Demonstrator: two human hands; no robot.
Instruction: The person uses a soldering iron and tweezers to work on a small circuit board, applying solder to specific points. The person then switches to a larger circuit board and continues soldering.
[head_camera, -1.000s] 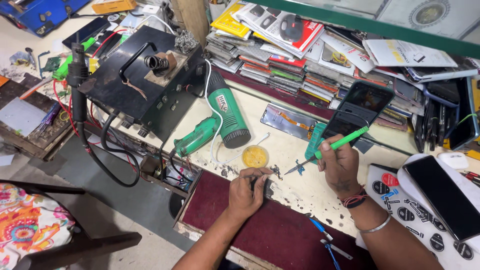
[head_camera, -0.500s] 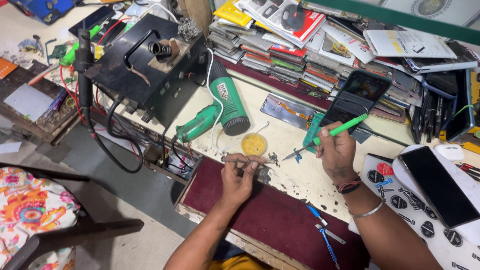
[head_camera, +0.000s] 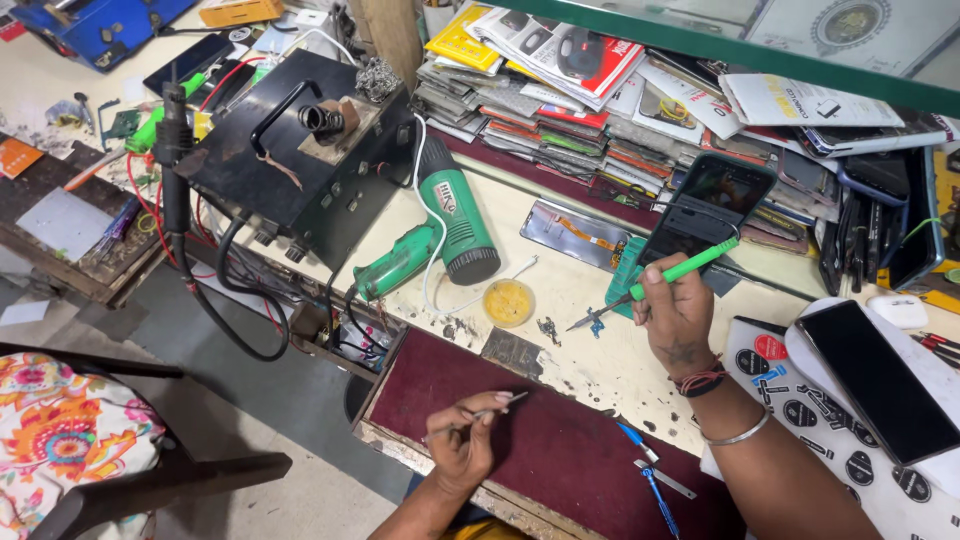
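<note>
Two hands work at the desk (head_camera: 600, 370): left hand (head_camera: 462, 440) near the front edge over the maroon mat (head_camera: 560, 460), fingers pinched shut on thin tweezers (head_camera: 500, 404) pointing right; right hand (head_camera: 680, 315) further back, clamped around a green soldering iron (head_camera: 655, 283), tip angled down-left just beside a small metal part (head_camera: 546, 327). Round yellow flux tin (head_camera: 508, 302) sits near that tip, a green heat gun (head_camera: 440, 235) lies left of the tin beside a black rework station (head_camera: 290, 160) at the desk's left edge, and a dark phone (head_camera: 708, 205) leans behind the right hand.
</note>
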